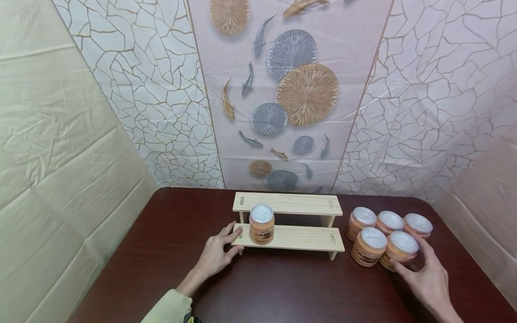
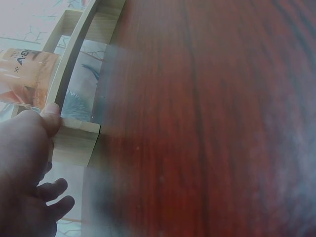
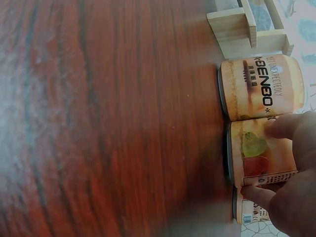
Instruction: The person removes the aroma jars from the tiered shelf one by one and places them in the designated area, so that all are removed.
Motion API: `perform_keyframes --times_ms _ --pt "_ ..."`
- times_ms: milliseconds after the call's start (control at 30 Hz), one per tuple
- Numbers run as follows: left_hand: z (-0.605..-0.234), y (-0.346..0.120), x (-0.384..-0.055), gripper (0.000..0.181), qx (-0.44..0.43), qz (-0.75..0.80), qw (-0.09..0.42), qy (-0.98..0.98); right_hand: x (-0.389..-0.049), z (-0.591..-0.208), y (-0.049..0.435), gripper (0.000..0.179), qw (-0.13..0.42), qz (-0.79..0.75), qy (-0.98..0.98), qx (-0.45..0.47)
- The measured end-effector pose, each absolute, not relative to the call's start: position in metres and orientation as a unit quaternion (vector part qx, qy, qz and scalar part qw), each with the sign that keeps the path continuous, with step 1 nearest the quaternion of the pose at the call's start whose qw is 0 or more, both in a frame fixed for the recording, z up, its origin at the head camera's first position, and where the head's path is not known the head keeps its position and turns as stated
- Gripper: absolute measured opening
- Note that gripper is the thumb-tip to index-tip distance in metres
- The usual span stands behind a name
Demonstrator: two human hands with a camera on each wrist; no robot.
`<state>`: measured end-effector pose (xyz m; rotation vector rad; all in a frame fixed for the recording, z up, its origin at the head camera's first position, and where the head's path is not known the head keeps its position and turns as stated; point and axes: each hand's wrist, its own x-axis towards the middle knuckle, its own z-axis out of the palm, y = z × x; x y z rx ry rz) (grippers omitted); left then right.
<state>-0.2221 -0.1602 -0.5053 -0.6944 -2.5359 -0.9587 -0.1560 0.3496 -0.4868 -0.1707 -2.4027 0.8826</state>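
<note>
A two-step wooden shelf (image 1: 299,237) stands mid-table. On the left of its lower step sits an orange-labelled jar (image 1: 261,229) with a silvery-white lid. My left hand (image 1: 214,253) grips the left end of that step, its thumb on the front edge, also seen in the left wrist view. At the right, several matching jars stand upright in a cluster. My right hand (image 1: 428,276) holds the front right jar (image 1: 400,249) between thumb and fingers. In the right wrist view, this jar (image 3: 252,148) stands on the table, touching its lettered neighbour (image 3: 261,89).
The dark reddish wood table (image 1: 282,291) ends at a patterned cloth backdrop (image 1: 262,89). Plain pale cloth (image 1: 60,179) hangs along the left side. The shelf's upper step (image 1: 286,203) lies behind the lower one. Rear jars (image 1: 363,217) stand close to the shelf's right end.
</note>
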Motion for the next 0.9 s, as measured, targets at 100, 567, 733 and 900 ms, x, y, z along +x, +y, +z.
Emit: perform_keyframes --times_ms 100,567,733,900 --pt "-0.505 -0.160 -0.223 0.052 -0.246 -0.337 0.171 -0.893 -0.156 -0.488 0.351 0.093 0.285 0.332 -0.897 -0.064" --pt "-0.506 -0.158 -0.223 0.051 -0.248 -0.338 0.175 -0.891 -0.156 -0.487 0.352 0.091 0.281 0.320 -0.904 -0.029" --pt "-0.506 -0.158 -0.224 0.052 -0.251 -0.335 0.170 -0.892 -0.158 -0.476 0.345 0.079 0.377 0.337 -0.863 0.005" --pt "-0.505 -0.159 -0.223 0.051 -0.247 -0.336 0.175 -0.892 -0.168 -0.450 0.310 0.072 0.520 0.339 -0.778 0.099"
